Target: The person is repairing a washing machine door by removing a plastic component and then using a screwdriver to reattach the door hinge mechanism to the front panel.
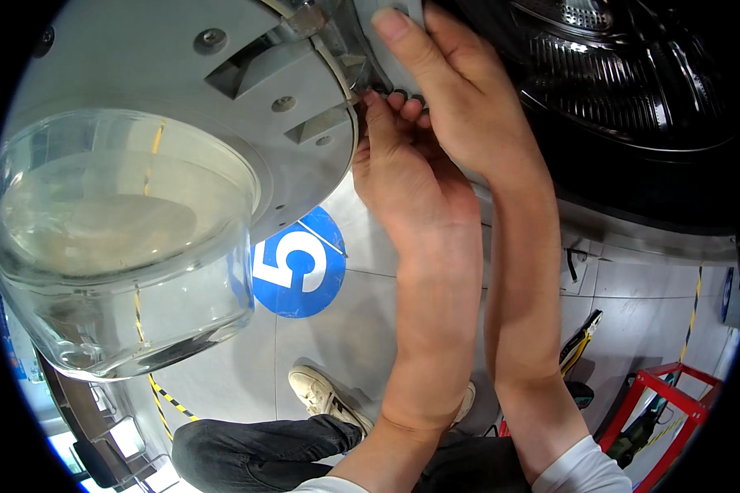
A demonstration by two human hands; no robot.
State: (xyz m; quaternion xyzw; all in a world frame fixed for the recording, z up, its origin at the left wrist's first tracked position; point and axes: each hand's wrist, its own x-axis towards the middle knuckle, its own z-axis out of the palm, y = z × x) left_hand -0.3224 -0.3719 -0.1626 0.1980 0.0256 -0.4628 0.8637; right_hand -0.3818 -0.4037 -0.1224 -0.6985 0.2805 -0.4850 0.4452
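My left hand [395, 172] is at the hinge [355, 72] of an open grey washing-machine door [140, 66]; its thumb and fingers are bent in, and what they grip is hidden. My right hand [460, 99], just above and right of it, has its thumb on the grey front panel [395, 57] beside the hinge, with its fingers curled round toward the machine. The door's clear glass bowl [123, 329] bulges at the left. The steel drum [600, 99] with its dark rim shows at the upper right.
Below are a tiled floor with a blue round sticker [321, 238], yellow-black tape [173, 398], my legs and shoes. A yellow-handled tool [584, 337] and a red metal frame [658, 374] stand at the lower right. Chairs and a table show at the lower left.
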